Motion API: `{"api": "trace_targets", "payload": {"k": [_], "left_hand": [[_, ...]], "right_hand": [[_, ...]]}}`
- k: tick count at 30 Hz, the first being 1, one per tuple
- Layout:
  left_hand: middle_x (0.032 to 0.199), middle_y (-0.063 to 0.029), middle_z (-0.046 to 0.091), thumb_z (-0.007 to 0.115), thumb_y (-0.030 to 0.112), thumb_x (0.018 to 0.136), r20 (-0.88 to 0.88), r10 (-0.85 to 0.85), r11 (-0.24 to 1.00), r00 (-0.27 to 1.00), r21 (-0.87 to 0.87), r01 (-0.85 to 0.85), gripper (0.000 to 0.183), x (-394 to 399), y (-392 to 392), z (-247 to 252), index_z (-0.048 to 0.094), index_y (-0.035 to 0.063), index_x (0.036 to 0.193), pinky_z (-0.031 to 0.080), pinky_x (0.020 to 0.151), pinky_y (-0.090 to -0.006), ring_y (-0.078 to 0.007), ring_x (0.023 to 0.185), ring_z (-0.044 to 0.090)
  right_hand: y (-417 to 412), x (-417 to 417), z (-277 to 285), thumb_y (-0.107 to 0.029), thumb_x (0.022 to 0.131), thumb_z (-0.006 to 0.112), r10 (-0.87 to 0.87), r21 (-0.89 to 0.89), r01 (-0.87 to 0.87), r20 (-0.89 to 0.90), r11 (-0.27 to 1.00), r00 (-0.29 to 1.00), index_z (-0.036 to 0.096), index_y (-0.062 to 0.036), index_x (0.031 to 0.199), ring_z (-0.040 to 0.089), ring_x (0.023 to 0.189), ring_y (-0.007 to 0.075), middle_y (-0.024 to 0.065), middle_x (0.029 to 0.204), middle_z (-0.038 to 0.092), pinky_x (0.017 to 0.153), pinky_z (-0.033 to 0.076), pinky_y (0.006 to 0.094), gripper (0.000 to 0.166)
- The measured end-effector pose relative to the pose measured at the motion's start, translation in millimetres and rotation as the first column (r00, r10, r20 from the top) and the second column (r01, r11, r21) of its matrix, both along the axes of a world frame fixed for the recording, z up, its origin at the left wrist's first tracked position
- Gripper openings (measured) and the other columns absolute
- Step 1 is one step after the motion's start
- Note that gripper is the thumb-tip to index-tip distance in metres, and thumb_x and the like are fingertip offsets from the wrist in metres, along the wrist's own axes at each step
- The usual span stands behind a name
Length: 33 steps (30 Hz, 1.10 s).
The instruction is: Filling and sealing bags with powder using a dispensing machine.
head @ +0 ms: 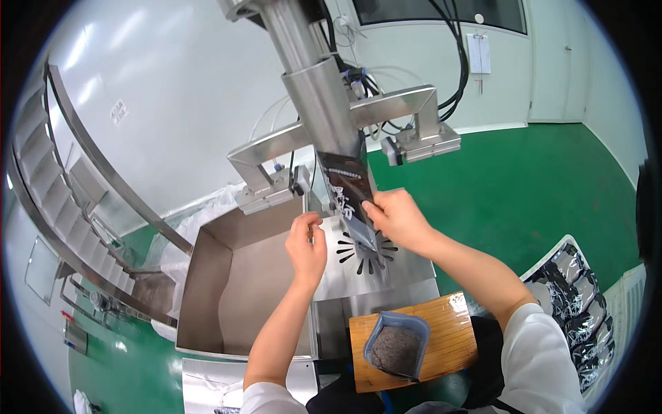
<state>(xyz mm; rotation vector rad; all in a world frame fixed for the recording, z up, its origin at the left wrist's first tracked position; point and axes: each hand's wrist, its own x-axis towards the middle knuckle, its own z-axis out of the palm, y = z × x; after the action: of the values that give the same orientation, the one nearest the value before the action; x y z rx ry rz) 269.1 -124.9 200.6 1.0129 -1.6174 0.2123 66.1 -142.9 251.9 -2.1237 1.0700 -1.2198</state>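
My right hand (395, 215) grips the right edge of a black printed plastic pouch (347, 194), thumb on its front. The pouch hangs upright just below a vertical steel filling tube (326, 103); whether its mouth is around the tube I cannot tell. Left of the pouch, my left hand (307, 248) is raised with curled fingers, apart from it and with nothing visible in it. Two metal clamp arms (271, 189) (424, 139) flank the tube. Under the pouch lies a slotted steel plate (377, 279). Nearer to me, a blue-grey plastic scoop (395, 344) holds grey-brown powder.
A deep steel bin (204, 290) stands at the left. The scoop rests on a wooden board (450, 336). At the lower right, a white crate (569, 240) holds several black pouches. Steel stairs (72, 207) rise at the far left, and black hoses (463, 67) hang behind the tube.
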Motion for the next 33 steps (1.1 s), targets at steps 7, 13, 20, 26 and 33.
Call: {"api": "trace_targets", "payload": {"k": [7, 13, 20, 26, 33], "left_hand": [[0.144, -0.0216, 0.025, 0.038, 0.053, 0.092, -0.854, 0.034, 0.797, 0.518, 0.336, 0.501, 0.078, 52, -107, -91, 0.024, -0.0093, 0.136, 0.016, 0.110, -0.0364, -0.0259, 0.136, 0.021], [0.146, -0.0224, 0.017, 0.034, 0.058, 0.090, -0.966, 0.095, 0.809, 0.239, 0.215, 0.546, 0.082, 46, -122, -102, 0.019, -0.0075, 0.138, 0.010, 0.111, -0.0395, -0.0291, 0.138, 0.012], [0.117, -0.0141, 0.050, 0.057, 0.011, 0.085, -0.830, 0.300, 0.641, 0.471, 0.540, 0.545, 0.043, 1, 73, -63, 0.041, -0.0061, 0.121, 0.044, 0.088, -0.0344, -0.0215, 0.107, 0.051], [0.113, -0.0165, 0.053, 0.052, -0.001, 0.083, -0.570, 0.187, 0.806, 0.800, 0.554, 0.207, 0.032, -95, 260, -37, 0.047, -0.0044, 0.115, 0.046, 0.084, -0.0312, -0.0221, 0.100, 0.056], [0.139, -0.0261, 0.028, 0.077, 0.019, 0.069, -0.194, 0.343, 0.805, 0.919, 0.565, -0.181, 0.093, -175, 288, -48, 0.019, -0.0069, 0.137, 0.025, 0.105, -0.0416, -0.0395, 0.128, 0.030]], "right_hand": [[5, 6, 1, -0.015, 0.085, 0.055, 0.047, 0.033, -0.046, -0.049, 0.998, 0.998, 0.054, 0.0056, 0.068, 0.054, 0.054, 0.0380, 0.0233, 0.058, 0.053, 0.053, 0.044, 0.0411, 0.026], [5, 6, -4, -0.017, 0.085, 0.057, 0.066, -0.057, -0.068, -0.037, 0.996, 0.997, 0.053, 0.0055, 0.067, 0.052, 0.053, 0.0392, 0.0228, 0.057, 0.052, 0.052, 0.042, 0.0420, 0.029], [52, -42, 3, -0.019, 0.087, 0.057, 0.341, 0.425, -0.290, -0.046, 0.857, 0.939, 0.062, -0.0025, 0.097, 0.055, 0.062, 0.0099, 0.0029, 0.078, 0.063, 0.054, 0.044, 0.0225, 0.019], [102, -50, -10, -0.009, 0.076, 0.063, 0.734, 0.361, -0.685, 0.000, 0.633, 0.679, 0.052, -0.0073, 0.120, 0.051, 0.097, 0.0159, 0.0040, 0.110, 0.059, 0.075, 0.046, 0.0288, 0.046], [123, -37, -33, -0.013, 0.067, 0.071, 0.552, 0.172, -0.524, -0.260, 0.834, 0.792, 0.063, -0.0014, 0.080, 0.056, 0.068, 0.0242, 0.0108, 0.075, 0.059, 0.065, 0.045, 0.0341, 0.019]]}}
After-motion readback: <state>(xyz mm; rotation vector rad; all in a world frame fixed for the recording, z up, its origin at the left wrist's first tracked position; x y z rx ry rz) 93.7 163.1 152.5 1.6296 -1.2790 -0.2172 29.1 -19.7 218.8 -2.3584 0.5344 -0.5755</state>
